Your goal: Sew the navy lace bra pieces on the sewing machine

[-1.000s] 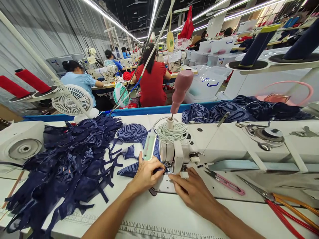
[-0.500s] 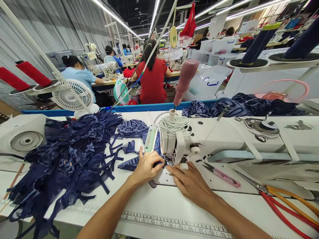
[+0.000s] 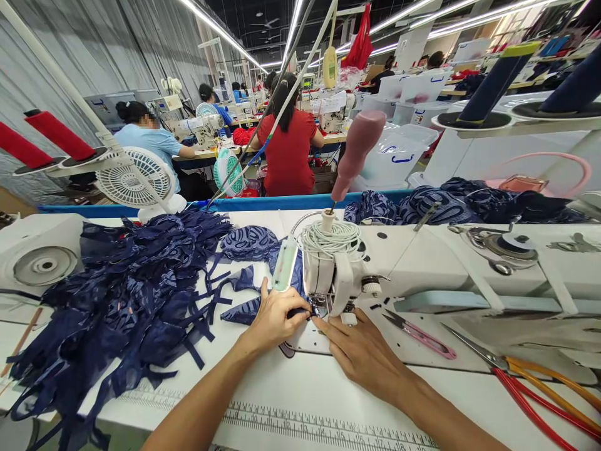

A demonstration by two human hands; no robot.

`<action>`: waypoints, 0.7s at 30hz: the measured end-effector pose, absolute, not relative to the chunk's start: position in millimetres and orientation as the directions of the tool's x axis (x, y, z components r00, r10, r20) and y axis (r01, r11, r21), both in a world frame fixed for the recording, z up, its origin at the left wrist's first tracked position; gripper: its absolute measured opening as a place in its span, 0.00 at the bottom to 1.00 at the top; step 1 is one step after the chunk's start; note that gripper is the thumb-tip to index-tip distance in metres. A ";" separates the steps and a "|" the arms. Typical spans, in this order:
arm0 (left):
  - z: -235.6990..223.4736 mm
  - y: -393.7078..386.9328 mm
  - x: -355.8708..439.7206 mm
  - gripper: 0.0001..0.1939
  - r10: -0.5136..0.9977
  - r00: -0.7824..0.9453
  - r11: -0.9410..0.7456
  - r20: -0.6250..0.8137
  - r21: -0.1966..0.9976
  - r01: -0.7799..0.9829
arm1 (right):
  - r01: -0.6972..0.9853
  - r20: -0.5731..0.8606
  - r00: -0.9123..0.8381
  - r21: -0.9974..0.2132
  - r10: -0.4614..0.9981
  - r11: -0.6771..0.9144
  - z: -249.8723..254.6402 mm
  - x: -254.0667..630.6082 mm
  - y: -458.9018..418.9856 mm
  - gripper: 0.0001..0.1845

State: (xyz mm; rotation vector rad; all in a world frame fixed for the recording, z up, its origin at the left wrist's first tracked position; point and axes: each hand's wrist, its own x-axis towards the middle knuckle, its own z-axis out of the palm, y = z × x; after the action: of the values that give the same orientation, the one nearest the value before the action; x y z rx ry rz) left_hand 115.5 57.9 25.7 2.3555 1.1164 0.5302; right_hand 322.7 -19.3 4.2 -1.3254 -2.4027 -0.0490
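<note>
Right hand (image 3: 364, 347) closer, fabric (image 3: 297, 311) apparently in left grip (image 3: 276, 318)

The 2 tall cones of thread (image 3: 61, 136) at left are red; the leafy-patterned fabric cup (image 3: 249, 243) is navy and paler blue; 1 long-bladed pair of scissors (image 3: 511, 369) has red and orange handles.

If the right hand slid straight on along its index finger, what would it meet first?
Most likely the left hand, at its closed-together fingertips, which lie just ahead of the right hand's index finger. Depth is hard to judge there, so it might pass slightly under them.
</note>
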 end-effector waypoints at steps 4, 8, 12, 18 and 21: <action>26.3 58.6 114.5 0.07 0.792 0.596 -0.554 0.132 0.566 0.611 | 0.806 0.390 -0.485 -0.148 0.783 0.573 1.0 324.5 -20.4 0.23; 25.6 57.9 113.3 0.06 0.788 0.601 -0.561 0.133 0.557 0.612 | 0.795 0.417 -0.493 -0.142 0.764 0.590 1.4 325.1 -19.1 0.23; 26.6 56.4 113.3 0.07 0.785 0.604 -0.569 0.141 0.549 0.611 | 0.793 0.425 -0.489 -0.146 0.762 0.591 2.0 324.9 -18.3 0.23; 26.1 55.8 114.0 0.07 0.790 0.597 -0.562 0.140 0.555 0.613 | 0.789 0.421 -0.485 -0.167 0.766 0.591 4.9 323.2 -19.1 0.22; 24.6 56.1 114.3 0.07 0.798 0.589 -0.548 0.131 0.564 0.617 | 0.780 0.431 -0.490 -0.172 0.758 0.602 6.7 322.4 -19.2 0.23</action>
State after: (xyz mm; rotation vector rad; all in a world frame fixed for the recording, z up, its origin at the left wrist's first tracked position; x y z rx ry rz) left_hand 114.3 56.1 24.6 2.3543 1.1285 0.5213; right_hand 322.4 -19.2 6.7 -1.2207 -2.3640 -0.0633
